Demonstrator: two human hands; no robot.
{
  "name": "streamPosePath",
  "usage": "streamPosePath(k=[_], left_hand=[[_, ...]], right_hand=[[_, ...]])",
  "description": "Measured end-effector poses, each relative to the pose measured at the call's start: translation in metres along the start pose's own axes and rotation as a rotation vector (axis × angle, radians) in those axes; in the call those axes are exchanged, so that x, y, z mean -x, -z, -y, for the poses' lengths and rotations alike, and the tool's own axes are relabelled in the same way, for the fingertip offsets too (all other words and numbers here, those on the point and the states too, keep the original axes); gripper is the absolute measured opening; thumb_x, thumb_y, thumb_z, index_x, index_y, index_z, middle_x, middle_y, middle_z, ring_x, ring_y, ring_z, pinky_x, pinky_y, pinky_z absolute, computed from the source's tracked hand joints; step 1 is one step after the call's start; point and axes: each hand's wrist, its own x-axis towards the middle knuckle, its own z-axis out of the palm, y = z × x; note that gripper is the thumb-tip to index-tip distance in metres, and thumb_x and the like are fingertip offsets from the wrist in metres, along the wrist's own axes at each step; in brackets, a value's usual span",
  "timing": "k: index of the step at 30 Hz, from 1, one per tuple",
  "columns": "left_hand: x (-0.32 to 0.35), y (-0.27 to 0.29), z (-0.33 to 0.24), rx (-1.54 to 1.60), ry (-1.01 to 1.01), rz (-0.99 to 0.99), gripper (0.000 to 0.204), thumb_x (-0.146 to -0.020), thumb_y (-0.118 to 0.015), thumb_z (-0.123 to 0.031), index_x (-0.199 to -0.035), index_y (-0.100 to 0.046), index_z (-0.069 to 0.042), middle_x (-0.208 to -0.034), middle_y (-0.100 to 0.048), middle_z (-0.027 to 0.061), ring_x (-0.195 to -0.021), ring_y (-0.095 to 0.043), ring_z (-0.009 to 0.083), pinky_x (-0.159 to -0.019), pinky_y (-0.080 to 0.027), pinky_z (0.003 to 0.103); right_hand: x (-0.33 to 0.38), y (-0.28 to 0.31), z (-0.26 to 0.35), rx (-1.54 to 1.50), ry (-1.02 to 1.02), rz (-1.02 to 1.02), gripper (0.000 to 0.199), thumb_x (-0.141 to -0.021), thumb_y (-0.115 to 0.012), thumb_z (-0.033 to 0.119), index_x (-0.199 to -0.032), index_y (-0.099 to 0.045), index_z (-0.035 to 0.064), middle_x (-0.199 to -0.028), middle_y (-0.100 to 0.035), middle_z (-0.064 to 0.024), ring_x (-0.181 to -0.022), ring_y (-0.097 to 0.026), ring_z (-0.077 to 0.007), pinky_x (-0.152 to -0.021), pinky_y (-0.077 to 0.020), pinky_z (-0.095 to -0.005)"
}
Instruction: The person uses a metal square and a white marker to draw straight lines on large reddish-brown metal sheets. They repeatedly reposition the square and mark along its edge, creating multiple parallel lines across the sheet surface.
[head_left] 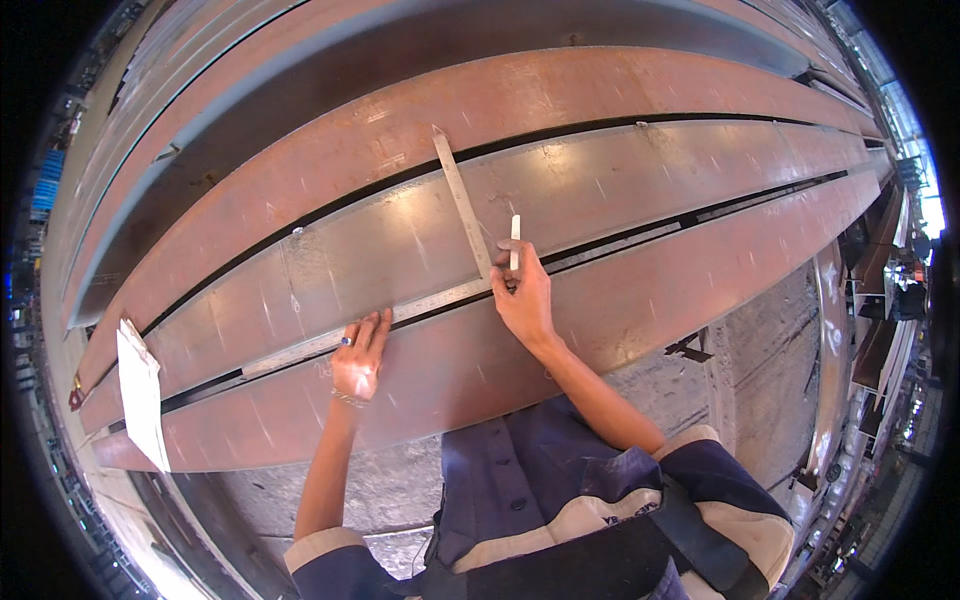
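Observation:
A metal framing square [463, 213] lies on the middle steel beam [560, 190]. One arm runs along the near edge and the other points away across the beam. Flat fingers of my left hand [358, 368], with a ring on one, rest over the edge arm. Beside the square's corner, my right hand [524, 300] is closed around a flat white chalk stick [516, 240], which sticks up from the fingers. The right thumb side sits at the corner and partly hides it.
Long rust-brown steel beams [600, 85] lie side by side, with dark gaps between them. Folded white paper [142, 395] rests across the left ends. More beams [880, 340] are stacked at the right, and concrete floor [770, 340] shows below the nearest beam.

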Motion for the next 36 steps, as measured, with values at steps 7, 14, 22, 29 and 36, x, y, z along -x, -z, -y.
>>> streamPosePath(k=[7, 14, 22, 29, 36], left_hand=[[0.003, -0.006, 0.004, -0.018, 0.002, -0.009, 0.079, -0.062, -0.069, -0.001, -0.139, -0.059, -0.015, -0.124, -0.064, 0.0042, -0.106, -0.064, 0.0256, -0.077, -0.061, 0.035], [0.0, -0.003, 0.001, -0.041, -0.001, -0.044, 0.076, -0.063, -0.07, -0.001, -0.137, -0.061, -0.019, -0.12, -0.065, 0.0025, -0.101, -0.064, 0.0234, -0.071, -0.061, 0.033], [-0.008, 0.002, -0.006, -0.065, 0.012, -0.11, 0.061, -0.071, -0.069, 0.0, -0.128, -0.068, -0.02, -0.108, -0.069, 0.0008, -0.086, -0.066, 0.0194, -0.063, -0.06, 0.031], [-0.002, -0.002, -0.002, -0.021, 0.018, -0.003, 0.077, -0.063, -0.07, -0.003, -0.139, -0.059, -0.015, -0.123, -0.063, 0.0039, -0.106, -0.063, 0.0241, -0.069, -0.061, 0.034], [0.0, -0.001, -0.004, -0.022, 0.029, 0.028, 0.081, -0.061, -0.072, -0.003, -0.14, -0.057, -0.015, -0.126, -0.061, 0.0044, -0.108, -0.062, 0.0243, -0.074, -0.061, 0.035]], right_hand=[[-0.001, 0.001, 0.001, 0.015, -0.001, 0.004, 0.035, -0.088, -0.064, -0.006, -0.121, -0.054, 0.0018, -0.094, -0.06, -0.0084, -0.073, -0.062, -0.0145, -0.064, -0.0519, -0.029], [0.0, 0.002, 0.001, 0.007, 0.008, 0.008, 0.034, -0.089, -0.063, -0.006, -0.121, -0.054, 0.0015, -0.094, -0.061, -0.0077, -0.073, -0.061, -0.0135, -0.064, -0.0514, -0.0284], [-0.001, 0.001, 0.0, -0.002, 0.018, 0.01, 0.034, -0.089, -0.062, -0.008, -0.121, -0.054, 0.001, -0.094, -0.061, -0.008, -0.073, -0.061, -0.0139, -0.063, -0.0514, -0.0278], [-0.001, 0.001, 0.0, 0.031, 0.043, 0.012, 0.035, -0.089, -0.062, -0.007, -0.122, -0.053, 0.0018, -0.094, -0.06, -0.0089, -0.074, -0.062, -0.0172, -0.063, -0.0521, -0.0294], [-0.002, 0.004, 0.0, 0.052, 0.045, 0.039, 0.039, -0.086, -0.064, -0.006, -0.122, -0.051, 0.0018, -0.097, -0.06, -0.0153, -0.072, -0.065, -0.0289, -0.067, -0.0545, -0.0363]])
